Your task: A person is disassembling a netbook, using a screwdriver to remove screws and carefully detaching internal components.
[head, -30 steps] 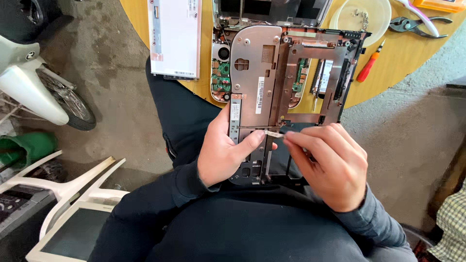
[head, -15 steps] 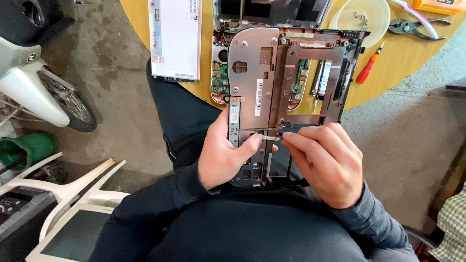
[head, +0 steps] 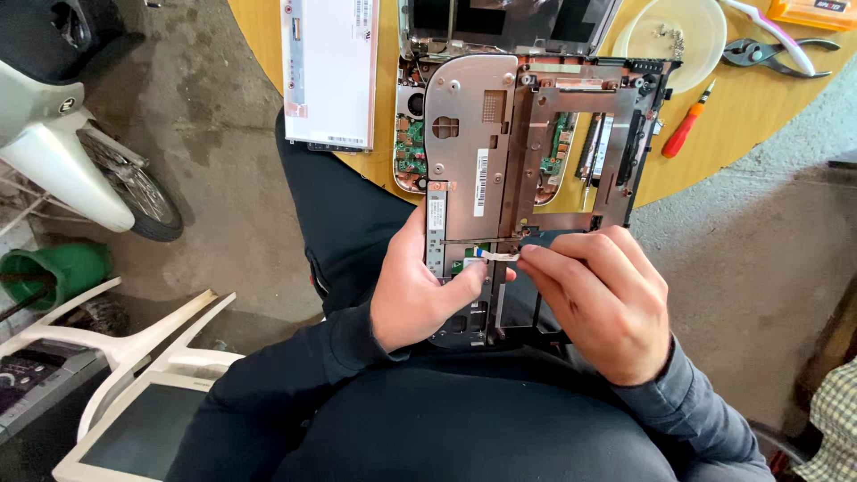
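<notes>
A laptop's inner metal frame (head: 473, 152) leans from my lap onto the round wooden table (head: 714, 143). My left hand (head: 420, 286) grips the frame's lower left part, thumb pressed near a small green board. My right hand (head: 598, 299) pinches the end of a thin white ribbon cable (head: 495, 255) at the frame's middle. Beneath the frame lies the opened laptop base with green circuit boards (head: 411, 147).
A detached screen panel (head: 330, 71) lies on the table's left part. A white dish with screws (head: 669, 36), pliers (head: 777, 54) and a red screwdriver (head: 686, 132) sit at the right. A scooter wheel (head: 134, 192), a green bucket (head: 62, 268) and an old monitor (head: 134, 419) stand on the floor at left.
My hands and the frame stay nearly still; my right fingers have shifted slightly on the ribbon cable.
</notes>
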